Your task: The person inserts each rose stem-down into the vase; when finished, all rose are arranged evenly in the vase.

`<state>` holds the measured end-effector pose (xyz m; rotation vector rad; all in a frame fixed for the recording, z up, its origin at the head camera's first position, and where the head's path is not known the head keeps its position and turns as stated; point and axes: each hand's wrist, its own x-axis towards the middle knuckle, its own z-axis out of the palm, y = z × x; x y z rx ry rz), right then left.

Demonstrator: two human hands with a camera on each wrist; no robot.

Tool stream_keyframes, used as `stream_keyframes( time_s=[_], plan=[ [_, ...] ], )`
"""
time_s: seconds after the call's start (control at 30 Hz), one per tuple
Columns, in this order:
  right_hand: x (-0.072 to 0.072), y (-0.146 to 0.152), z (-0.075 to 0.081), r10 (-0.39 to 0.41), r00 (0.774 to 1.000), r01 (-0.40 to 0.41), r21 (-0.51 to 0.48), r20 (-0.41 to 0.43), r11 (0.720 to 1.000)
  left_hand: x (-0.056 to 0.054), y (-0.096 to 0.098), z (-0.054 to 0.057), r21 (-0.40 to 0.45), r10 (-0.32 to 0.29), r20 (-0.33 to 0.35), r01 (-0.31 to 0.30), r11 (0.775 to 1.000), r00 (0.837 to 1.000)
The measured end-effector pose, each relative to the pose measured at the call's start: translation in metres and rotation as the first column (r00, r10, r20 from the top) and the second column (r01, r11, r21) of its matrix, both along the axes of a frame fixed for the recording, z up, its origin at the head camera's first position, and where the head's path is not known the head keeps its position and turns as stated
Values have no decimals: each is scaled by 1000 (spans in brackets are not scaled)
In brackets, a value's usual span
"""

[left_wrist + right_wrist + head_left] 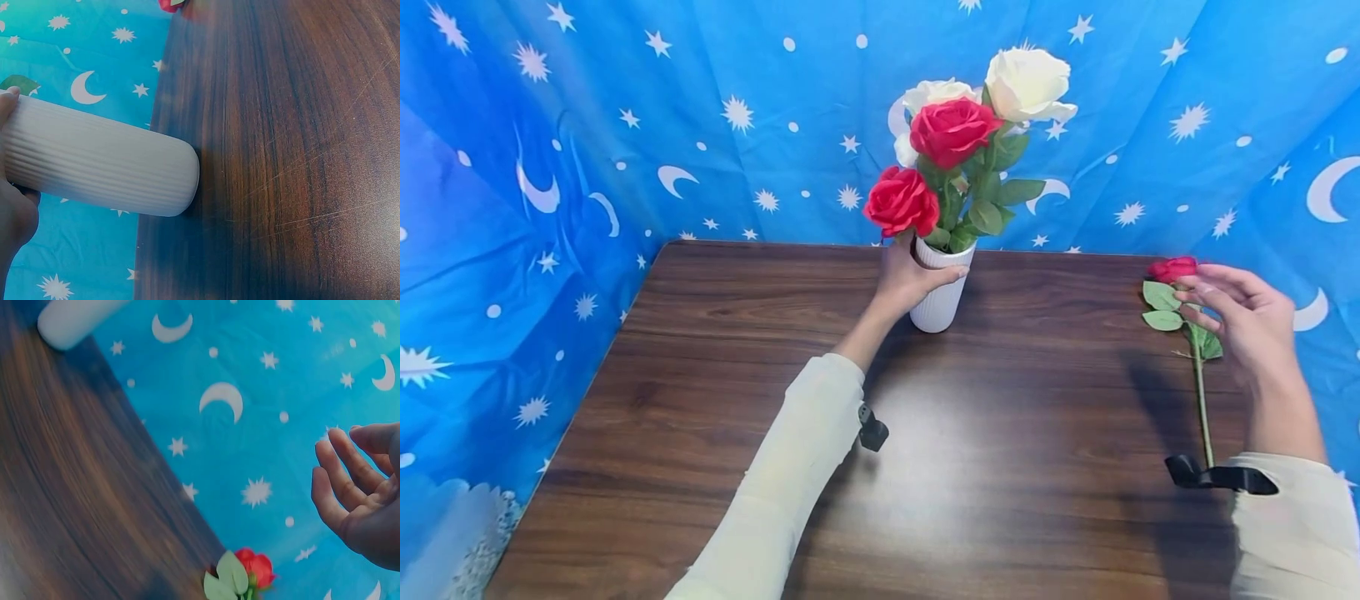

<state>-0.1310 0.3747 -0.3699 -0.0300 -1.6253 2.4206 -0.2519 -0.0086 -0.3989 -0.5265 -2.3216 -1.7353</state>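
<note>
My left hand (904, 282) grips a white ribbed vase (937, 302) near its top, thumb across the front. The vase stands toward the back of the table, holding two red roses (955, 133) and white roses (1028, 85) with green leaves (987, 215). In the left wrist view, the ribbed side of the vase (106, 159) shows beside the hand. At the right lies a single red rose (1172, 269) with a long green stem. Over it hovers my right hand (1258, 329), fingers loosely bent; the right wrist view shows nothing in the hand and the rose (259, 569) apart from it.
A dark wood table (700, 375) ends at the back against a blue cloth (820, 108) printed with white moons and stars. The cloth also hangs along the left and right sides. Black straps (1225, 477) sit on both wrists.
</note>
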Motion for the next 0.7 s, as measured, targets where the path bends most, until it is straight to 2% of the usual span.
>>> stream_keyframes(
  time_s=[0.2, 0.4, 0.6, 0.7],
  plan=[
    [-4, 20, -10, -54, 998, 54, 23, 17, 998, -1, 1, 0, -8, 0, 5, 0, 1000, 1000],
    [-9, 40, -19, -51, 994, 51, 9, 96, 999, -4, -1, 1, 10, -6, -3, 6, 1000, 1000],
    [-10, 59, -36, -127, 968, 110, 90, 217, 990, -1, 1, 2, -12, -8, 35, 9, 1000, 999],
    [-12, 68, -43, -126, 955, 97, 118, 269, 988, 0, 2, 2, -13, -10, 42, 11, 1000, 999]
  ],
)
